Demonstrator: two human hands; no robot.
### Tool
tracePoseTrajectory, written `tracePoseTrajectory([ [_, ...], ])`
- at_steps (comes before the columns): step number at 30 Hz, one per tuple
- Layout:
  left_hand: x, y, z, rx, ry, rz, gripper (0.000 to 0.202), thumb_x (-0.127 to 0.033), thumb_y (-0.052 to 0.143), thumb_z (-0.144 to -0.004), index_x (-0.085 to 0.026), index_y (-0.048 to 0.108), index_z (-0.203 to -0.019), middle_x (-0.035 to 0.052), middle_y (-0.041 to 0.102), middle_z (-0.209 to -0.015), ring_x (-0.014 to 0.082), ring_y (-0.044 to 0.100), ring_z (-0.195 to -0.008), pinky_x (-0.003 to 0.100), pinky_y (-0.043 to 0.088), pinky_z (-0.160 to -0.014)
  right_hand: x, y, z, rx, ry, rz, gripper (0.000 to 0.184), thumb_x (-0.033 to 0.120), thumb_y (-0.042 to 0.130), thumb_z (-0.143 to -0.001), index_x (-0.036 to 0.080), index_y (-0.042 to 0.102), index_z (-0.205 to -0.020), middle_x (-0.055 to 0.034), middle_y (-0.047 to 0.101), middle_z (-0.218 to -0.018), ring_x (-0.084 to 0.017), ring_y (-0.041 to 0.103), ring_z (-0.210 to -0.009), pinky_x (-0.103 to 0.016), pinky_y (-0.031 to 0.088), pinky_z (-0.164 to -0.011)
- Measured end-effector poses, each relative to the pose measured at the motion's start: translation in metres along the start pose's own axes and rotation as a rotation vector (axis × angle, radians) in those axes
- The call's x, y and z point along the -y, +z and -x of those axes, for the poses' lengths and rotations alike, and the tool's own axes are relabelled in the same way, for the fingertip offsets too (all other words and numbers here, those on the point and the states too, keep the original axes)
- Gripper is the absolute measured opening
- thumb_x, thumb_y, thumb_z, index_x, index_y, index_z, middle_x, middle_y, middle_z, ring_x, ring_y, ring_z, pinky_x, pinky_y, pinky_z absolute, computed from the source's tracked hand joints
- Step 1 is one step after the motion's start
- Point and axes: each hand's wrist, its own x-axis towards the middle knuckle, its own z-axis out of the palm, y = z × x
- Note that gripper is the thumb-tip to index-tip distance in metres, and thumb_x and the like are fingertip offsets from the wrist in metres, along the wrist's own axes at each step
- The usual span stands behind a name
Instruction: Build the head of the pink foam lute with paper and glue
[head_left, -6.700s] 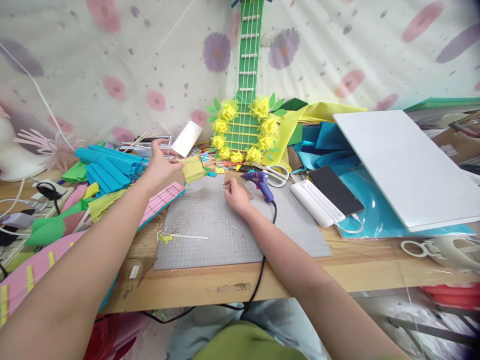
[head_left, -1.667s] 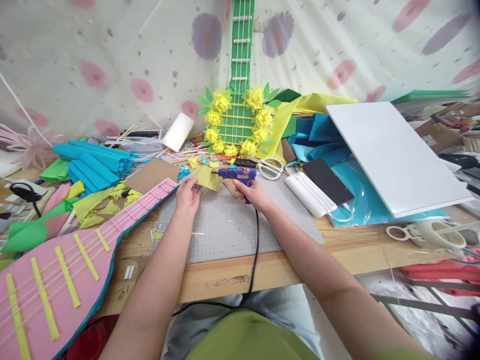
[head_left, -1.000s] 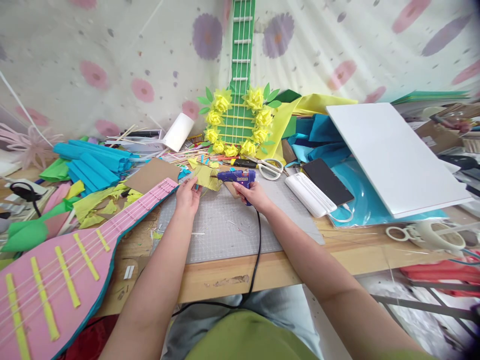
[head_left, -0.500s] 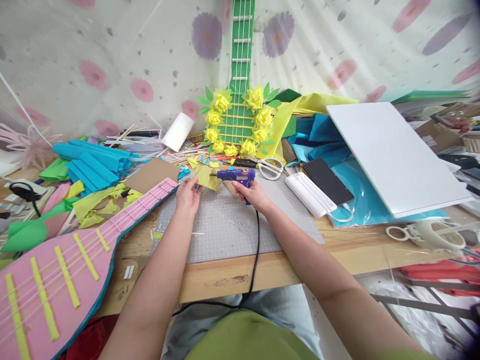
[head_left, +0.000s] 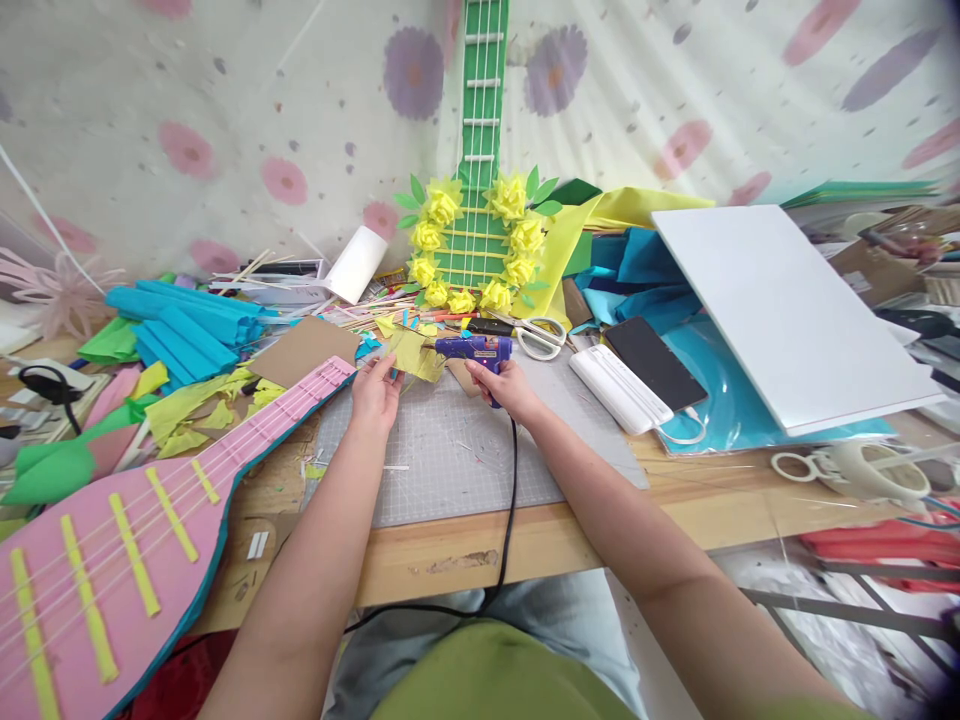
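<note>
1. Yellow piece (head_left: 416,355), apparently paper over card, hangs raised above the far part of the gray cutting mat (head_left: 450,470), near the middle of my head-camera feed.

2. On the left, my grip is fastened on it: the left hand (head_left: 376,390) pinches its left side between thumb and fingers, with most of the face exposed.

3. At right, my other grip wraps the handle of a purple glue gun (head_left: 474,348); the right hand (head_left: 506,388) points the nozzle at the piece's right side. I cannot tell whether tip and paper touch.

4. I judge the piece light and fairly stiff, its covering prone to crease or tear. A gentle edge hold suits it, clear of a possibly hot nozzle.

5. I expect more weight from the rigid gun, best held by its handle; its black cord (head_left: 514,480) trails past the wooden surface (head_left: 547,540).

6. Pink guitar-shaped craft (head_left: 109,560) lies to the left; a green one (head_left: 472,240), ringed with yellow flowers, stands behind.
</note>
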Motion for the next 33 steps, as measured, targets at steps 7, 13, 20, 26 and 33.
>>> tracePoseTrajectory([
  [7,0.001,-0.001,-0.001,0.006,0.008,0.004,0.021,-0.002,0.064,-0.060,-0.017,0.051,-0.063,-0.0024,0.064,-0.067,0.0087,0.061,-0.066,0.020,0.049,-0.062,0.001,-0.001,-0.001,-0.002,-0.013,-0.032,0.047,0.064,0.063,-0.062,0.020,0.046,-0.060,0.0031,0.045,-0.048,-0.007,0.038,-0.040,-0.024,0.031,-0.039],
  [13,0.001,-0.001,0.000,0.012,0.009,-0.007,0.023,-0.003,0.066,-0.058,-0.018,0.050,-0.063,-0.0031,0.064,-0.066,0.0086,0.061,-0.066,0.019,0.048,-0.061,0.001,-0.002,-0.002,-0.002,-0.023,-0.046,0.050,0.067,0.063,-0.060,0.020,0.045,-0.058,0.0037,0.043,-0.048,-0.006,0.037,-0.039,-0.023,0.030,-0.038],
  [20,0.000,0.001,0.001,0.011,0.013,-0.019,0.023,-0.004,0.067,-0.057,-0.018,0.050,-0.063,-0.0032,0.064,-0.066,0.0083,0.060,-0.065,0.019,0.048,-0.062,0.001,-0.002,-0.003,-0.011,-0.040,-0.056,0.050,0.067,0.062,-0.060,0.020,0.045,-0.057,0.0038,0.043,-0.049,-0.006,0.036,-0.039,-0.024,0.030,-0.038],
  [26,0.001,0.000,0.000,0.007,0.009,-0.014,0.021,-0.003,0.066,-0.059,-0.018,0.051,-0.064,-0.0022,0.064,-0.069,0.0094,0.061,-0.069,0.021,0.048,-0.066,0.000,-0.002,-0.005,-0.045,-0.044,-0.066,0.050,0.068,0.061,-0.059,0.021,0.045,-0.060,0.0045,0.044,-0.050,-0.006,0.036,-0.038,-0.024,0.030,-0.038],
  [33,-0.001,0.001,0.001,0.023,0.064,-0.014,0.026,-0.006,0.068,-0.058,-0.018,0.048,-0.067,-0.0031,0.063,-0.069,0.0088,0.061,-0.069,0.020,0.046,-0.067,-0.006,-0.028,-0.014,-0.357,-0.132,0.169,0.047,0.062,0.060,-0.063,0.018,0.061,-0.079,-0.0042,0.063,-0.070,-0.016,0.055,-0.060,-0.027,0.042,-0.055],
])
